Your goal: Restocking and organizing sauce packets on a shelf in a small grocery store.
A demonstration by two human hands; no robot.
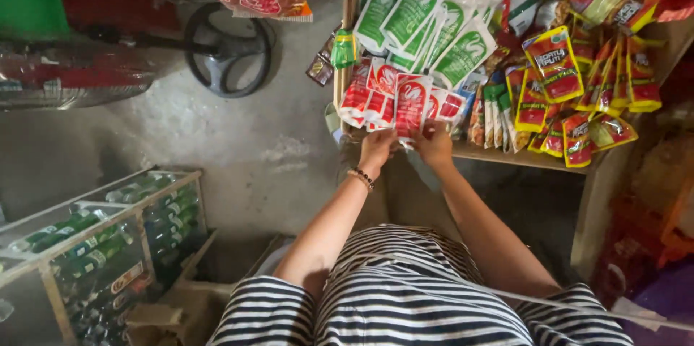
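Both my hands reach up to a wooden rack hung with sachets. My left hand (377, 147), with a beaded bracelet on the wrist, and my right hand (435, 143) together pinch the lower edge of a red and white sachet (410, 102). It belongs to a strip of red and white sachets (369, 93) hanging at the rack's lower left. Green and white sachets (434, 24) hang just above them. I wear a black and white striped top.
Yellow and red sachets (571, 93) fill the rack's right side. A wooden shelf edge (506, 156) runs below. A glass-fronted cabinet with green bottles (108, 237) stands at lower left. A fan with a round black base (228, 49) sits on the concrete floor.
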